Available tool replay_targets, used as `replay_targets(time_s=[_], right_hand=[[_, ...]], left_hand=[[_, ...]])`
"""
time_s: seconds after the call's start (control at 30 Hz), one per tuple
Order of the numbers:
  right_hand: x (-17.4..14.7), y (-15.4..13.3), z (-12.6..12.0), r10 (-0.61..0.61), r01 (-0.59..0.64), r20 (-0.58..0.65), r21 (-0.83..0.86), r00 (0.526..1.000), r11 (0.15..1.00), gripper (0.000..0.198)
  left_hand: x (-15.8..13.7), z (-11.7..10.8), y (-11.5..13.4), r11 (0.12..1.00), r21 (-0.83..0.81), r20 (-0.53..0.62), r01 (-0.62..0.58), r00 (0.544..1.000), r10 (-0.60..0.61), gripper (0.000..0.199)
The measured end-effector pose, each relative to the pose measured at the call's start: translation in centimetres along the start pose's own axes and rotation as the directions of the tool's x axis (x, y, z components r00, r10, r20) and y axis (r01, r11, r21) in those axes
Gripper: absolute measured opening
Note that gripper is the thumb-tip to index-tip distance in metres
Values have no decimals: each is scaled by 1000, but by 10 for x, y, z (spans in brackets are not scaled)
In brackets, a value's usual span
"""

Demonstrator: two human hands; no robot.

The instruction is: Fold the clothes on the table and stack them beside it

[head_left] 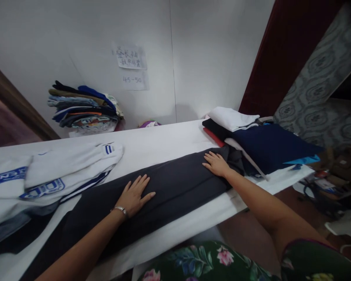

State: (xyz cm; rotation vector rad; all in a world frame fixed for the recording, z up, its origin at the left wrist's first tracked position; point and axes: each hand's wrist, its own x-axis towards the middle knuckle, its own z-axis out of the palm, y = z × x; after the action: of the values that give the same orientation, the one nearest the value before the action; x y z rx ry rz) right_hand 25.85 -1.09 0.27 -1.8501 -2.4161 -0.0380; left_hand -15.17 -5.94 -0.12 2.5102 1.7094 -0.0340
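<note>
A long dark grey garment, seemingly a pair of trousers (175, 181), lies stretched lengthwise across the white table (152, 142). My left hand (134, 195), with a bracelet at the wrist, rests flat on its middle, fingers spread and thumb out. Further right, my right hand (216, 163) also lies flat on the cloth, close to its bunched right end. Neither hand grips anything. The garment's left end runs down toward the bottom left, partly behind my left forearm.
White clothes with blue lettering (73, 168) lie at the left. A stack of folded clothes (84, 107) stands against the wall. At the right sits a pile with a white folded garment (231, 118) and navy cloth (275, 146). Handwritten paper notes (131, 58) hang on the wall.
</note>
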Motion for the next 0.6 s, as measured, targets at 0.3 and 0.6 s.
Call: replay_targets(time_s=[0.3,0.6], right_hand=[[4,-2,-9,44,-42,101,-29,994,999,54],[37,-43,-27,-181,180,7,101,983,979,62]], left_hand=[[-21,-16,-33,958,96,56,272,959,-278,78],[-10,-22,12,992,35,-68,124,990,-122,73]])
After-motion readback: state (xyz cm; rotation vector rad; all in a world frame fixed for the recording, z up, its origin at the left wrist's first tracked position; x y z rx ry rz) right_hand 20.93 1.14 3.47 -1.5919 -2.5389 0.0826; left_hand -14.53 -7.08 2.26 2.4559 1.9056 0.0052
